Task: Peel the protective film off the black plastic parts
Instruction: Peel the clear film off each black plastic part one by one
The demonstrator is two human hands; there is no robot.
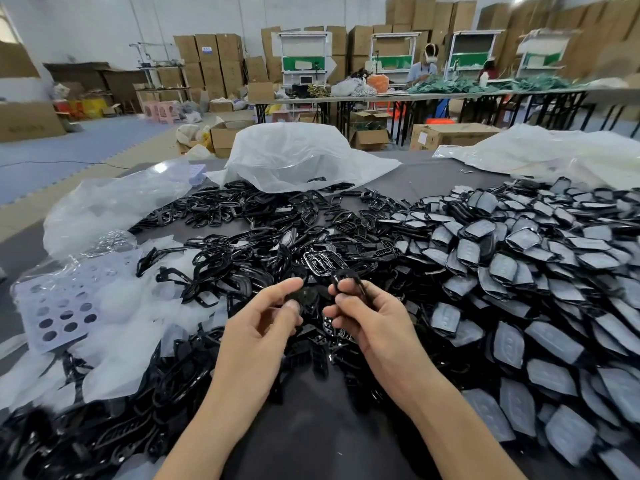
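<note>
- One wide-angle camera, worn on the person's head, looks forward and down over the grey table (426, 174).
- It sits close above the left hand (263, 323) and right hand (367, 320), which fill the lower centre.
- The upper part faces across the room to a long table (450, 95) and stacked cardboard boxes (218, 53).
- The frame's edges bend and blur.

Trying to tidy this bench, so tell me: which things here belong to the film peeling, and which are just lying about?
Job in hand:
- black part pinched in the right hand
- film-covered parts
- bare black parts
- film scraps

Probably just lying about:
- big clear bag
- sheet with holes
- cardboard boxes
- far tables
</note>
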